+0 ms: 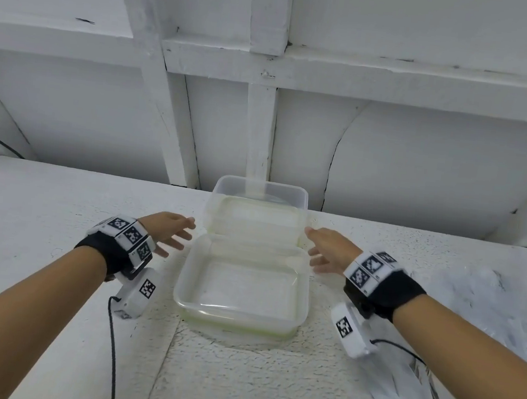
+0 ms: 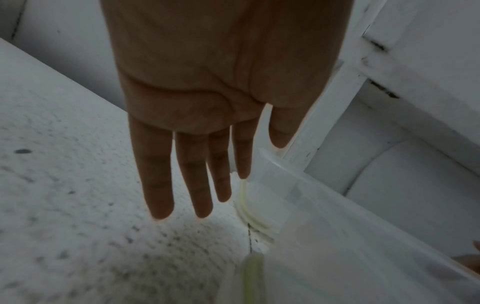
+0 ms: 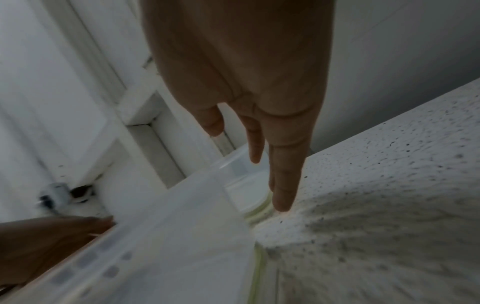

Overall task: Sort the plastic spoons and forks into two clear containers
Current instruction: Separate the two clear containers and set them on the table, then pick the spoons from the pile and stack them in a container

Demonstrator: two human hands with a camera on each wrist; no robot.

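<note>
Our left hand (image 1: 168, 230) hangs over the counter (image 1: 43, 208) with its fingers (image 2: 158, 185) straight and slightly spread, grasping nothing; its fingertips lie just beside the left wall of the far container (image 1: 256, 211), and we cannot tell whether they touch it. Our right hand (image 1: 328, 250) mirrors it on the other side, fingers (image 3: 283, 181) extended and relaxed, also empty, the tips close to the same container's right wall.

Between our hands two clear containers sit on the white speckled counter, one behind the other and touching. The near container (image 1: 243, 281) lies low and wide, with a pale green seal along its rim. The far one stands taller against the white panelled wall (image 1: 423, 151). Both look empty.

To our right, past the right forearm, a heap of white plastic spoons and forks (image 1: 475, 335) lies on the counter, blurred so that we cannot tell them apart.
</note>
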